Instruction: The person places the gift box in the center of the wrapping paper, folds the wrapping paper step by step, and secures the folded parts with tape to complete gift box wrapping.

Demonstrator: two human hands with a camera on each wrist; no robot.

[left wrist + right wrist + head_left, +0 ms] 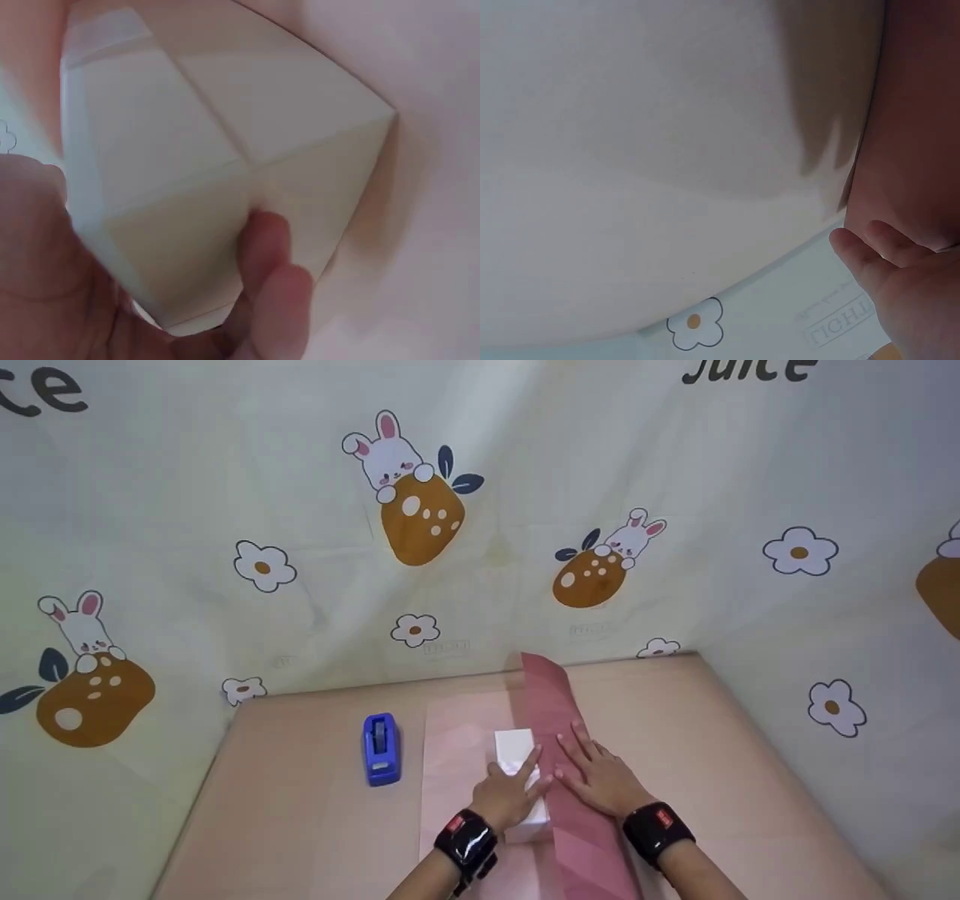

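A long white box [514, 746] lies on a sheet of pink paper [454, 750], whose darker red-pink side [551, 697] is folded over along the box's right edge. My left hand [502, 799] straddles the box, thumb at its left side and fingers at its right, and holds it. In the left wrist view, bent fingertips [266, 244] overlap the end of the box [187, 240]. With spread, straight fingers, my right hand [606, 781] presses on the folded flap beside the box. The right wrist view shows that hand [919, 289] near the red-pink paper [915, 142].
A blue tape dispenser [382, 750] stands left of the paper on the peach-coloured table [300, 780]. A pale curtain [315, 510] printed with rabbits and flowers hangs behind the table and along its sides. The paper's far end curls up near the back edge.
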